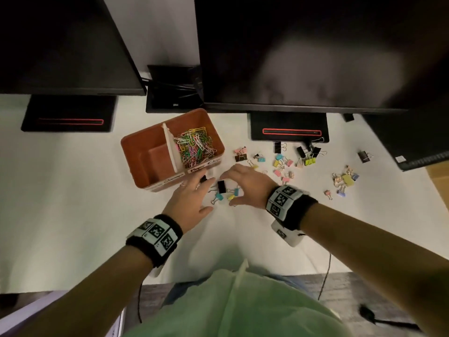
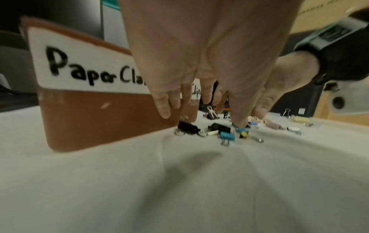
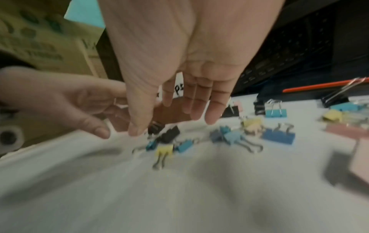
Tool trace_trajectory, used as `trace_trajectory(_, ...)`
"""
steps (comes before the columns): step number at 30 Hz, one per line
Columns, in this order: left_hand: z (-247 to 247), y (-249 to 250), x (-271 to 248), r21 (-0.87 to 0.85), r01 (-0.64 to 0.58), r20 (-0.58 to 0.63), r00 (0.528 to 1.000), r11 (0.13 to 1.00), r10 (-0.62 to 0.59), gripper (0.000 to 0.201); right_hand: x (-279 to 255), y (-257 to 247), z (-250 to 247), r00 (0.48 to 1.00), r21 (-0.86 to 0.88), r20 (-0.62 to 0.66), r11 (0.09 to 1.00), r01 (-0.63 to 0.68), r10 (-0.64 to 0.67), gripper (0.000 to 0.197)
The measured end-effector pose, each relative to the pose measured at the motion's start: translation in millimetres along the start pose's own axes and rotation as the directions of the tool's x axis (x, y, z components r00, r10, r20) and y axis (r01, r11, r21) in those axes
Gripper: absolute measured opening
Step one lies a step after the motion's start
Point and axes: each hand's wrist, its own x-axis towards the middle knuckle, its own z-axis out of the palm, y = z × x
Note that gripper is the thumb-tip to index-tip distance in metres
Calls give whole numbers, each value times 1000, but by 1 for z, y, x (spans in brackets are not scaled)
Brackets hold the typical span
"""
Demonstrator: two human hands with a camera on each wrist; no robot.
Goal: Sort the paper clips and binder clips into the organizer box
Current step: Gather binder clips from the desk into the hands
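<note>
Orange-brown plastic: the organizer box (image 1: 136, 152) stands on the white-covered desk (image 1: 60, 190), split by a pale divider (image 1: 170, 147); its right compartment holds the coloured paper clips (image 1: 195, 147), and the left one looks bare.
Binder clips: a small cluster lies between the two hands just in front of the box: a black binder clip (image 1: 221, 186), a blue one (image 1: 218, 197) and a yellow one (image 1: 231, 197). Many more binder clips (image 1: 289, 161) are scattered to the right, well apart from the box.
Left hand (image 1: 192, 198): fingers spread and relaxed, low over the cluster's left edge beside the box front, gripping nothing that I can see.
Right hand (image 1: 245, 183): fingers straight, thumb apart, cupped over the cluster's right side, nothing held.
Step in hand: probably herding this cluster together to scoop it up.
Doing it well: bring both palms in low along the cloth so the wire handles do not snag, close under the whole group, then lift over the near wall into the left compartment, keeping clear of the paper clips.
Left wrist view only: the handwritten label (image 2: 87, 66) beginning "Paper Cla", and a second black clip (image 2: 187, 127) right by the box wall.
Right wrist view only: a darker blue clip (image 3: 278, 136) and a cardboard carton (image 3: 40, 47); much is motion-blurred.
Head view only: the compartments' contents.
</note>
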Motion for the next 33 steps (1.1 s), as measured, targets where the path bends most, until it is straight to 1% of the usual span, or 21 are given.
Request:
trace_trajectory(2, 10, -1, 7, 16, 40, 42, 998, 999, -41, 71, 3, -4, 14, 999, -71, 51, 997, -15, 18, 79)
trace_trajectory(3, 14, -1, 10, 19, 69, 44, 997, 997, -70, 71, 5, -6, 19, 998, -81, 51, 996, -36, 40, 81)
trace_trajectory(4, 18, 0, 12, 14, 93, 30, 995, 996, -93, 70, 6, -8, 22, 997, -78, 45, 995, -61, 64, 79)
trace_trajectory(7, 26, 2, 18, -1, 112, -61, 992, 994, -111, 58, 12, -9, 26, 995, -45, 26, 994, -99, 100, 58)
trace_trajectory(9, 28, 3, 22, -17, 100, -109, 989, 995, -101, 46, 15, -9, 25, 995, 8, 8, 995, -102, 101, 41)
trace_trajectory(11, 30, 2, 26, -73, 87, -144, 985, 994, -97, 31, 16, -8, 24, 995, 49, -6, 994, -97, 98, 28)
trace_trajectory(14, 33, -1, 28, -139, 75, -153, 983, 987, -96, 17, 16, -4, 20, 997, 84, -19, 994, -74, 76, 21)
trace_trajectory(17, 36, -3, 30, -178, 71, -140, 985, 981, -97, 14, 14, 1, 20, 997, 110, -46, 993, -50, 55, 20)
trace_trajectory(19, 35, -5, 30, -223, 77, -138, 984, 972, -110, 13, 13, 3, 22, 996, 134, -71, 990, -43, 53, 22)
trace_trajectory(24, 33, -7, 28, -281, 94, -125, 983, 955, -134, 11, 4, 13, 13, 974, 257, -164, 961, -108, 153, 33)
trace_trajectory(26, 33, -7, 27, -295, 91, -132, 982, 951, -135, 12, -1, 16, 10, 980, 225, -146, 969, -102, 137, 36)
trace_trajectory(30, 32, -6, 27, -319, 92, -161, 976, 943, -150, 12, -4, 8, 21, 998, 89, -67, 996, -3, 9, 33)
trace_trajectory(33, 30, -6, 28, -295, 117, -141, 976, 948, -165, 11, 2, 4, 27, 998, 68, -67, 998, 8, -3, 28)
